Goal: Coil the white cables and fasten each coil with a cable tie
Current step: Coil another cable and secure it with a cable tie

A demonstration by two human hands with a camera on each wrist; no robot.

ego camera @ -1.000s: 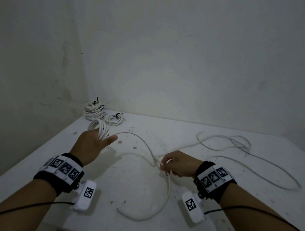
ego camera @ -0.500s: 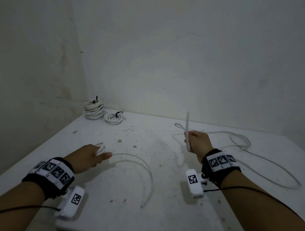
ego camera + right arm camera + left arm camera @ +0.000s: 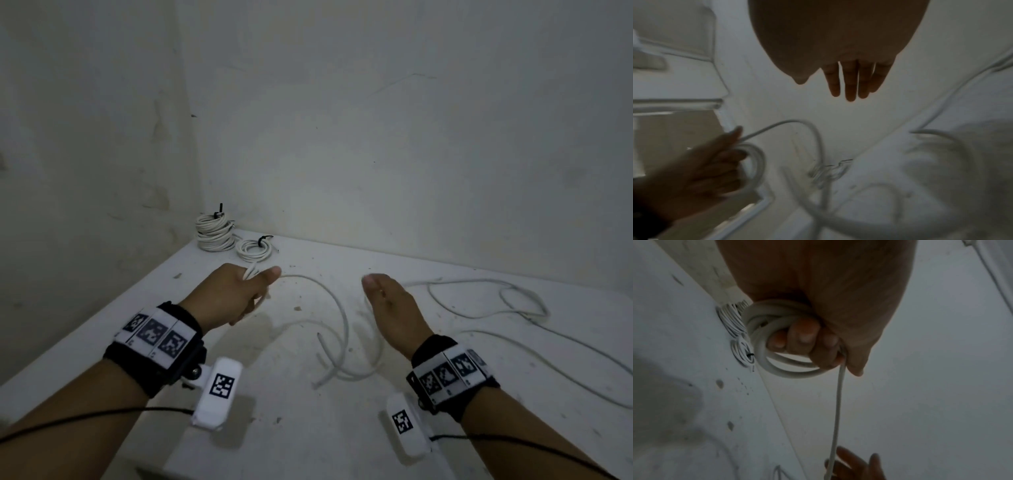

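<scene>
Mid-coil: my left hand (image 3: 236, 296) grips the coil (image 3: 764, 344) over the counter (image 3: 445, 428) at 10 o'clock; my right hand (image 3: 394, 311), fingers straight (holding nothing), must catch the cable (image 3: 342, 318) trailing toward 6.

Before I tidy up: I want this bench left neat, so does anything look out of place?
Mostly the loose white cable: it sprawls in tangled loops over the table, uncoiled and untied, unlike the two tied coils in the corner. The left hand grips a part-made coil; the right hand holds nothing. Specks dot the tabletop.
</scene>
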